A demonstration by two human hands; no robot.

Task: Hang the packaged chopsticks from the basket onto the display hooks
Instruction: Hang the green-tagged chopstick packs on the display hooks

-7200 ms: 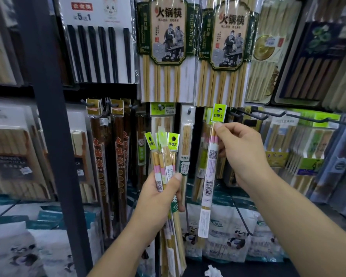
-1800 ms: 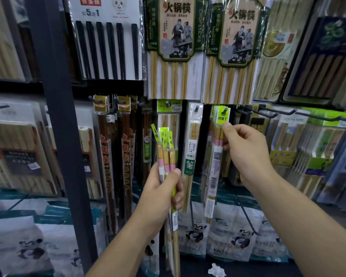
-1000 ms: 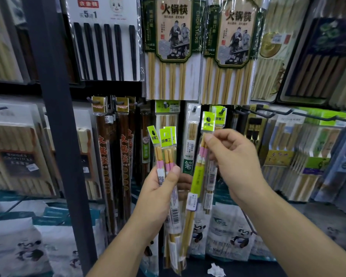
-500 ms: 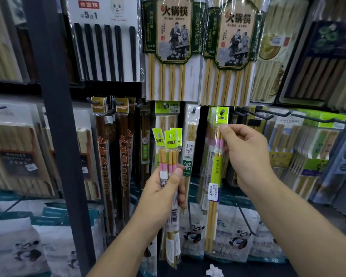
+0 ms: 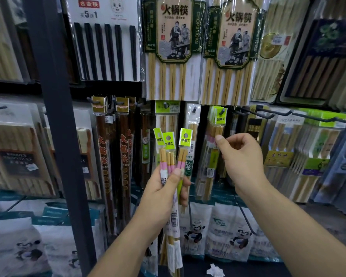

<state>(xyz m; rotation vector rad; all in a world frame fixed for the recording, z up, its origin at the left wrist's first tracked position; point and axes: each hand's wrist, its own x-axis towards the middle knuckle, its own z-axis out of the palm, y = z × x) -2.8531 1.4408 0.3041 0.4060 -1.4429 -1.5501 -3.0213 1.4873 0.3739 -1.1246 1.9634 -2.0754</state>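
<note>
The left hand (image 5: 164, 192) has a tight grip on a fan of three chopstick packs (image 5: 173, 156): the thumb lies across their front and the fingers wrap round from behind, just below the pink bands. The packs stand upright, with their green header tags spread apart at the top and their lower ends hanging past the wrist. Each clear sleeve holds pale wooden sticks.

The right hand (image 5: 242, 156) is raised beside the hung packs (image 5: 214, 156) of the same kind. Its fingers are loosely curled round a hollow palm. The thumb tip is at the near edge of the front pack; I cannot tell whether this grip pinches the sleeve or only touches it. These packs hang by their green tags from a display hook (image 5: 223, 111), straight down, just to the right of the ones in the left hand.

Further right, two long bare hooks (image 5: 276, 113) jut out from the rack. Large hotpot chopstick packs (image 5: 174, 47) hang in the row above, and panda-printed bags (image 5: 224, 232) sit in the row below. A dark upright post (image 5: 54, 116) crosses the left side of the view
</note>
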